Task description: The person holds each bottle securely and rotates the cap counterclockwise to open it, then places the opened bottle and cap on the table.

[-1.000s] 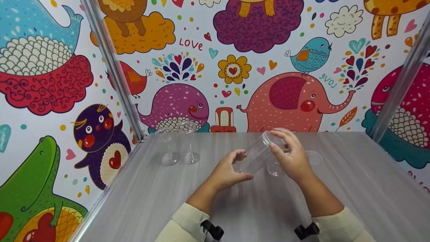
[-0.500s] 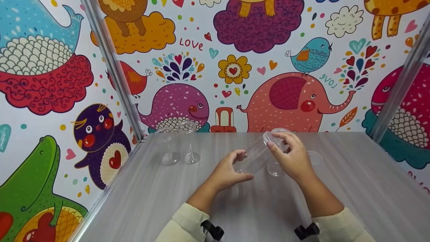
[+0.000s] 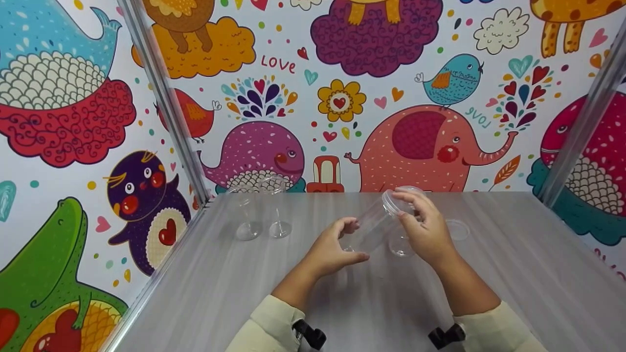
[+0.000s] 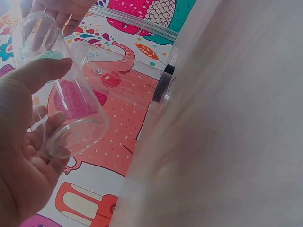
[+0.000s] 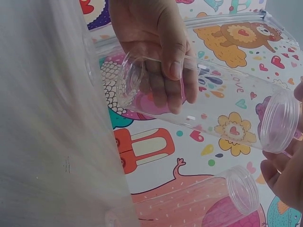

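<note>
Btwn L hand (image 3: 330,248) & R hand (image 3: 426,229), clear jar (image 3: 374,224) tilts; L grips lower end, R grips upper rim.

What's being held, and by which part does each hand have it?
A clear jar, tilted: the left hand grips it near its base, the right hand by its ridged top end.

Left hand (image 3: 335,250) curled, palm up; right hand (image 3: 428,233) higher, curled.

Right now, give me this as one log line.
left hand: grips clear jar near base; right hand: grips its ridged end; jar: tilted; another jar: upright behind
</note>
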Available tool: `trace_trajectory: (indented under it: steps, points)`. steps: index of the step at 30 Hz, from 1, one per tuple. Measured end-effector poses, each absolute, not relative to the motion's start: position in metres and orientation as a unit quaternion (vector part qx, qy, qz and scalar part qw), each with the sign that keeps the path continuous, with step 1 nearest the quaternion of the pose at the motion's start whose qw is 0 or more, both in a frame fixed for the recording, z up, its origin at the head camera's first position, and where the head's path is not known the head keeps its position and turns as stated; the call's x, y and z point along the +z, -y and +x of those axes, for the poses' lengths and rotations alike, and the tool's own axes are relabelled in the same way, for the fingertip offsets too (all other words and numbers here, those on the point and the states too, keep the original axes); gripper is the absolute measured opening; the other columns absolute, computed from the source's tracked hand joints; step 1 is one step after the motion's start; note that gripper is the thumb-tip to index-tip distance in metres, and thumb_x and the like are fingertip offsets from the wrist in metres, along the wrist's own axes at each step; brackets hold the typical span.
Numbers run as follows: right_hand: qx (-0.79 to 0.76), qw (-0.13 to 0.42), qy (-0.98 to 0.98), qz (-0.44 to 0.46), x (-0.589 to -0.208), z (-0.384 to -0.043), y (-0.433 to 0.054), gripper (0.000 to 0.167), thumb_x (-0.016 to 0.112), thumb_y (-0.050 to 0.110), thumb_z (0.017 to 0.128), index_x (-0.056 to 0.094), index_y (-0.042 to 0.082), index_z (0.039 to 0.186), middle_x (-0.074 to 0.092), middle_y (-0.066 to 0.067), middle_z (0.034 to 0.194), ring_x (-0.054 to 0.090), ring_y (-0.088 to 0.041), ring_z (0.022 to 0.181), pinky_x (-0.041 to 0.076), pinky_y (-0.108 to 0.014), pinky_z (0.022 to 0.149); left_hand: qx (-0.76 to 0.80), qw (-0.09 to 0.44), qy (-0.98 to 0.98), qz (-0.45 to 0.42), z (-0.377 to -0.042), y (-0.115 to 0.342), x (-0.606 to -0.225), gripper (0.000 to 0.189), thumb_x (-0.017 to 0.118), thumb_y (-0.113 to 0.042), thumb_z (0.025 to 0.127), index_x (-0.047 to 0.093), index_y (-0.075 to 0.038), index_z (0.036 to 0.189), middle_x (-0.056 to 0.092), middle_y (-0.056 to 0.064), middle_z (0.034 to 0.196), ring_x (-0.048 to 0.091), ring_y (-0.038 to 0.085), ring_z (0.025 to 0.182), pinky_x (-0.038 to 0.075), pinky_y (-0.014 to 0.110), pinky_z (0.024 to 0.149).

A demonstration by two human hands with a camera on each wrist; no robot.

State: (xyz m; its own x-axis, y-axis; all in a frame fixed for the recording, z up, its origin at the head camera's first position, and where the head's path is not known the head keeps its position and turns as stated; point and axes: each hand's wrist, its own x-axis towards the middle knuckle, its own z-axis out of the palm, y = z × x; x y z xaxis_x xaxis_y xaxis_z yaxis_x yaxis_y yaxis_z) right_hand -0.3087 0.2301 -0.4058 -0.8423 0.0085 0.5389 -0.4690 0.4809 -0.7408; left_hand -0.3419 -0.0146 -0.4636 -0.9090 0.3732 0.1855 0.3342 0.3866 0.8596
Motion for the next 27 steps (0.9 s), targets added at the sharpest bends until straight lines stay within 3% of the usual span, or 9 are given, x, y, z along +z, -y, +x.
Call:
trace_trajectory:
  steps: [8,16,23,27]
  points:
    - [0.498,0.243,0.819,0.15,-0.4059,-0.3093,-0.2303,0.041,0.054,0.008,0.101,0.072,0.021,0.136,0.062,0.002,0.151,0.053,-0.01,0.134,0.05,-0.028,0.099,0.511,0.019,-0.833,0.212,-0.3424,0.0147,-0.4641,0.085,0.094,-0.039,0.079,0.051,-0.03,0.152,0.063,-0.007,0.15,0.056,0.023,0.146,0.055,0.053,0.114]
    - [0.483,0.253,0.827,0.138,-0.4042,-0.3094,-0.2307,0.035,0.067,0.029,0.104,0.069,0.022,0.138,0.061,0.001,0.151,0.055,-0.018,0.133,0.053,-0.042,0.099,0.507,0.015,-0.834,0.216,-0.3412,0.015,-0.4625,0.087,0.094,-0.044,0.078,0.051,-0.029,0.153,0.063,-0.007,0.151,0.056,0.022,0.146,0.051,0.055,0.118]
    - [0.457,0.266,0.844,0.087,-0.4039,-0.3107,-0.2319,0.038,0.073,0.04,0.101,0.074,0.021,0.133,0.067,-0.002,0.141,0.059,-0.021,0.11,0.053,-0.022,0.082,0.51,0.016,-0.83,0.225,-0.3416,0.0137,-0.4616,0.088,0.094,-0.04,0.078,0.051,-0.023,0.154,0.064,-0.001,0.151,0.056,0.023,0.145,0.051,0.053,0.118]
    - [0.459,0.259,0.846,0.08,-0.4042,-0.3102,-0.2314,0.035,0.074,0.04,0.1,0.075,0.021,0.13,0.069,-0.004,0.132,0.057,-0.02,0.103,0.054,-0.02,0.076,0.51,0.017,-0.831,0.222,-0.3417,0.0139,-0.4621,0.087,0.094,-0.04,0.078,0.052,-0.025,0.152,0.064,-0.001,0.151,0.057,0.023,0.145,0.051,0.055,0.118]
